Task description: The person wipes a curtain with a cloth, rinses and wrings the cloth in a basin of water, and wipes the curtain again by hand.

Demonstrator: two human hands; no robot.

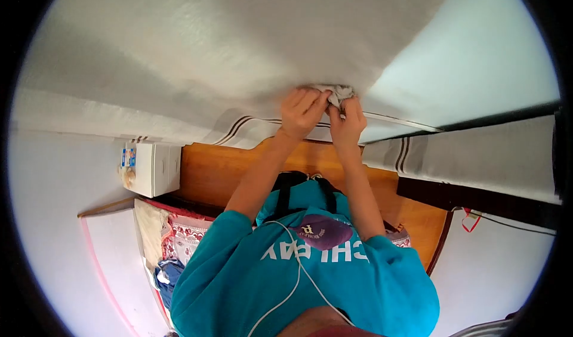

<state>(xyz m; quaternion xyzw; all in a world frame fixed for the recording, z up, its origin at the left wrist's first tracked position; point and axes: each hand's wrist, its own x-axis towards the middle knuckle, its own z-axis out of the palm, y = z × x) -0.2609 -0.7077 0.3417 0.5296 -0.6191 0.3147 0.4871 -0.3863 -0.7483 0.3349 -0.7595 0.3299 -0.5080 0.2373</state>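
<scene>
A large pale grey cloth (179,56) with dark stripes near its edge spreads across the upper part of the head view. My left hand (301,113) is closed on a bunched bit of this cloth, fingers curled. Close beside it, my right hand (347,122) pinches the same crumpled bunch (341,92) from the other side. The fingertips are partly hidden in the folds. A pale bluish surface (477,56) shows to the right of the cloth's edge.
A striped grey cloth piece (477,152) hangs over a dark wooden frame (465,197) on the right. A white cabinet (164,167) stands at left on the orange wooden floor (215,173). Patterned red-and-white fabric (185,235) and dark blue clothing (170,277) lie lower left. A white cord (298,265) crosses my shirt.
</scene>
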